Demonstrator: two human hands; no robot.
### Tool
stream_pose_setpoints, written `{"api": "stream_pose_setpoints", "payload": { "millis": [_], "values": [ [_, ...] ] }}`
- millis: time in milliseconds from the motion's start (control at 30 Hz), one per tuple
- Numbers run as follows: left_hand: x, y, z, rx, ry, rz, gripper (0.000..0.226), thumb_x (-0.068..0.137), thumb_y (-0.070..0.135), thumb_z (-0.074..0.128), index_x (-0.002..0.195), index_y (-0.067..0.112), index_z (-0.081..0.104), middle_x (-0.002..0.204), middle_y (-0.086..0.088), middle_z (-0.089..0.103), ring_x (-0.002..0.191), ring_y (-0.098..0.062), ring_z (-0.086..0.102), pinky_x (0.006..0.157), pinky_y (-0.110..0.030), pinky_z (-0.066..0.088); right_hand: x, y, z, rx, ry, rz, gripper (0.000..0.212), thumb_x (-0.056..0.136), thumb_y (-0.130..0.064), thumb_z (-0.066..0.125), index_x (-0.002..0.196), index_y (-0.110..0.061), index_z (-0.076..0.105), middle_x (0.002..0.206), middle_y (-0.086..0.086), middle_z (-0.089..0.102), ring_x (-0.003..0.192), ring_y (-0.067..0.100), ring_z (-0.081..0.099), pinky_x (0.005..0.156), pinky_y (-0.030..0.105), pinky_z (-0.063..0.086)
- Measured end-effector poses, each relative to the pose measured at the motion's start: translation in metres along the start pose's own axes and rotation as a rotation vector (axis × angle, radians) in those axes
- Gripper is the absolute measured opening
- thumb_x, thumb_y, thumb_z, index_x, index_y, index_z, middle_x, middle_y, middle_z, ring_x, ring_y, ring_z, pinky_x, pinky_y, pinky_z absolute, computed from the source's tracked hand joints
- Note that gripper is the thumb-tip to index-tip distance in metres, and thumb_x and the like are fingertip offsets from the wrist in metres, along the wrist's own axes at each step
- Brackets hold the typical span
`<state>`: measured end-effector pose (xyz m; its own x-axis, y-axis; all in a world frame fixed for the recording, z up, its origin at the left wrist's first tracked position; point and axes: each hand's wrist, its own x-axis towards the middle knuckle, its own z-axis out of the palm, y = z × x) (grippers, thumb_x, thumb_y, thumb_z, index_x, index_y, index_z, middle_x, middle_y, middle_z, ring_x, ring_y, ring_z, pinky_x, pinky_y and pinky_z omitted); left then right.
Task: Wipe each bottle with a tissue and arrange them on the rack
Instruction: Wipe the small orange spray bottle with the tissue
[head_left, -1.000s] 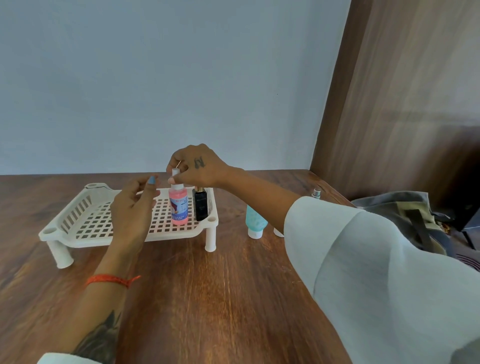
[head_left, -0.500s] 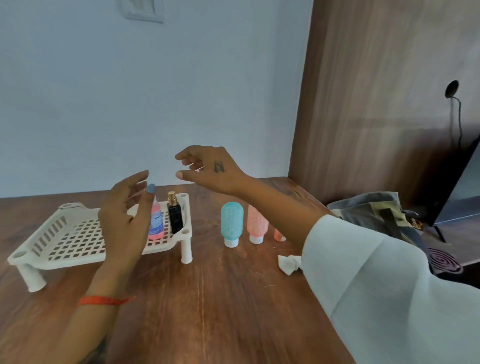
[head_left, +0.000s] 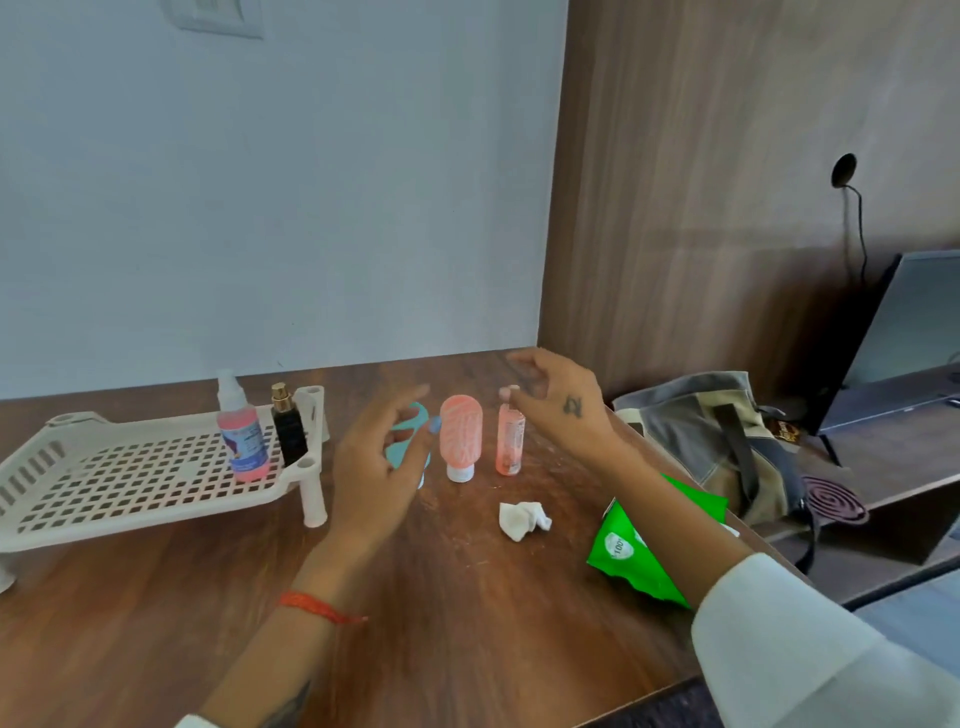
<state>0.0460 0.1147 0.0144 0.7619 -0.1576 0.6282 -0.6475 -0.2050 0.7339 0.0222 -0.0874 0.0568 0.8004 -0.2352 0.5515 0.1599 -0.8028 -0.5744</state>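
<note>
A white slotted rack (head_left: 130, 483) stands on the wooden table at the left. A pink spray bottle (head_left: 241, 436) and a small black bottle (head_left: 288, 431) stand at its right end. On the table stand a teal squeeze bottle (head_left: 410, 441), partly hidden by my left hand (head_left: 376, 470), a coral squeeze bottle (head_left: 461, 436) and a slim pink bottle (head_left: 509, 441). My right hand (head_left: 558, 400) hovers with relaxed fingers just over the slim pink bottle. Both hands hold nothing. A crumpled white tissue (head_left: 522, 518) lies in front of the bottles.
A green tissue pack (head_left: 634, 556) lies at the table's right edge under my right forearm. Beyond it a grey bag (head_left: 711, 431) and a dark coil (head_left: 831, 499) sit on a lower shelf. A screen (head_left: 909, 322) stands at the far right.
My right hand let go of the pink spray bottle on the rack and moved right, to above the slim pink bottle. My left hand followed toward the teal bottle. The view swung right.
</note>
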Motion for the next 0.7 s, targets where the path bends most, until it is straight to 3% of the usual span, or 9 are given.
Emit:
{"api": "stream_pose_setpoints", "payload": {
  "millis": [167,300,433,533,633,700],
  "values": [
    [-0.009,-0.013,0.006,0.094,-0.054,0.024,0.036,0.078,0.038,0.059,0.113,0.034,0.053,0.120,-0.004,0.064,0.103,-0.012,0.060,0.082,-0.015,0.047,-0.007,0.024,0.014,-0.011,-0.086,0.057,0.045,0.080,-0.014,0.068,0.123,-0.018,0.056,0.120,0.002,0.062,0.108,0.017,0.058,0.091,0.028,0.047],
    [-0.011,-0.019,0.009,0.161,-0.079,0.061,0.038,0.081,0.024,0.068,0.115,0.032,0.053,0.122,-0.004,0.063,0.108,-0.017,0.061,0.089,-0.026,0.050,-0.004,0.026,0.025,-0.085,-0.101,0.098,0.048,0.082,-0.012,0.067,0.127,-0.020,0.053,0.117,0.003,0.063,0.095,0.017,0.061,0.080,0.025,0.051],
    [-0.011,-0.022,0.010,0.163,-0.088,0.050,0.039,0.081,0.018,0.070,0.116,0.029,0.056,0.122,-0.003,0.063,0.106,-0.016,0.061,0.088,-0.022,0.048,-0.006,0.023,0.026,-0.060,-0.073,0.108,0.041,0.084,-0.015,0.068,0.122,-0.017,0.055,0.112,0.004,0.066,0.092,0.016,0.063,0.078,0.026,0.053],
    [-0.011,-0.020,0.011,0.152,-0.092,0.034,0.038,0.082,0.021,0.069,0.118,0.024,0.059,0.122,-0.002,0.064,0.105,-0.015,0.062,0.088,-0.027,0.052,-0.013,0.014,0.017,-0.021,-0.035,0.080,0.038,0.085,-0.018,0.067,0.120,-0.018,0.055,0.112,0.003,0.066,0.092,0.014,0.062,0.081,0.027,0.054],
    [-0.010,-0.016,0.009,0.124,-0.065,-0.004,0.041,0.081,0.034,0.065,0.119,0.021,0.061,0.122,-0.003,0.064,0.106,-0.018,0.062,0.091,-0.033,0.053,-0.026,-0.002,0.007,0.031,0.008,0.012,0.039,0.083,-0.018,0.069,0.120,-0.020,0.057,0.106,-0.004,0.066,0.089,0.009,0.061,0.078,0.017,0.050],
    [-0.009,-0.012,0.007,0.083,-0.057,-0.012,0.046,0.078,0.043,0.060,0.119,0.022,0.061,0.119,-0.001,0.064,0.103,-0.015,0.062,0.089,-0.029,0.053,-0.039,-0.015,0.004,0.076,-0.007,-0.032,0.039,0.081,-0.020,0.071,0.119,-0.020,0.059,0.104,-0.009,0.064,0.087,0.005,0.060,0.075,0.012,0.049]
  ]
}}
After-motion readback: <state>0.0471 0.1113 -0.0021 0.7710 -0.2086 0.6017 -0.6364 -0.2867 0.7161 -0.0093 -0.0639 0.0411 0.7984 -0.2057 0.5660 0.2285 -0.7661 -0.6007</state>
